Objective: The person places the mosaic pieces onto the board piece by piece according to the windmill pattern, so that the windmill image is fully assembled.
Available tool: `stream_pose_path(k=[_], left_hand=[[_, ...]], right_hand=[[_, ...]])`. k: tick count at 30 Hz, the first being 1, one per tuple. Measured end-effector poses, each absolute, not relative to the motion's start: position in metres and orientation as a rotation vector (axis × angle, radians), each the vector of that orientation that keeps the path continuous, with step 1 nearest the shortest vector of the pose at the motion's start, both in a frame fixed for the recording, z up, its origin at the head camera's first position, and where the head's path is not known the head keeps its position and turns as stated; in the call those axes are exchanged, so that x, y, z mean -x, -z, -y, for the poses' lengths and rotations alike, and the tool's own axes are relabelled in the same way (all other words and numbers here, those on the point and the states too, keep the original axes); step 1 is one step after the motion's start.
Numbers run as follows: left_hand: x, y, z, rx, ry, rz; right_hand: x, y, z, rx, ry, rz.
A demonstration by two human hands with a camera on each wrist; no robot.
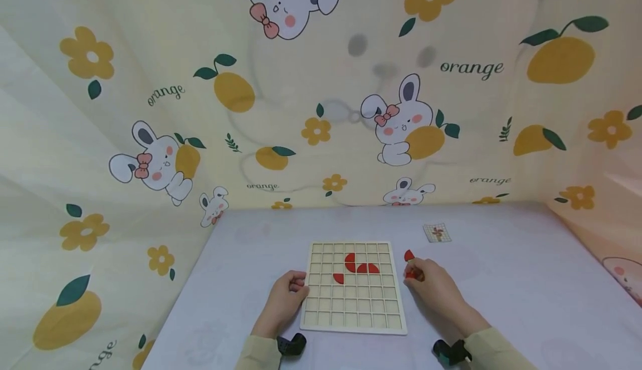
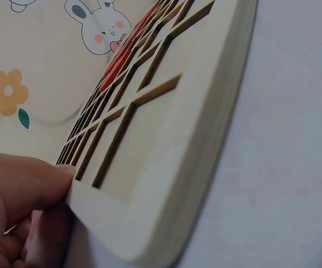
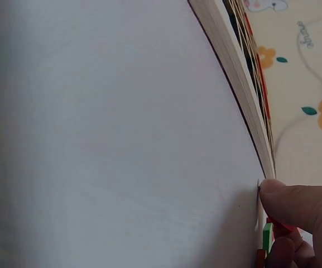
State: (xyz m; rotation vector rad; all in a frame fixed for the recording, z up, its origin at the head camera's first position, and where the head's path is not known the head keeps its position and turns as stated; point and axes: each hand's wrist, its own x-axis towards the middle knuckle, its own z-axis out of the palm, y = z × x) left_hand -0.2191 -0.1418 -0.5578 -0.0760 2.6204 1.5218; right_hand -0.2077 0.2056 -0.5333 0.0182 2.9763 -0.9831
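A pale square grid board (image 1: 337,321) lies on the table, with several red quarter-circle pieces (image 1: 362,268) in cells of its upper half. My left hand (image 1: 285,298) grips the board's left edge; the left wrist view shows the thumb (image 2: 49,176) at the rim. Beside the board's right edge, my right hand (image 1: 437,287) pinches a small red piece (image 1: 410,274), mostly covered by the fingers. Just beyond those fingertips is another red piece (image 1: 409,255). In the right wrist view, a green-edged piece (image 3: 267,237) shows by the right fingers; how it is held is unclear.
A small card with a grid and a red pattern (image 1: 437,233) lies on the table behind the right hand. A patterned cloth (image 1: 301,80) with rabbits and oranges hangs behind the white table (image 1: 220,281) and along its sides.
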Motion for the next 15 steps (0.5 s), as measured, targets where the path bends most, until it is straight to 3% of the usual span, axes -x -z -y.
stream_pose_path(k=[15], left_hand=[[0.219,0.558,0.143,0.031,-1.533,-2.634]], right_hand=[[0.213,0.525,-0.179,-0.025,1.214,-2.887]])
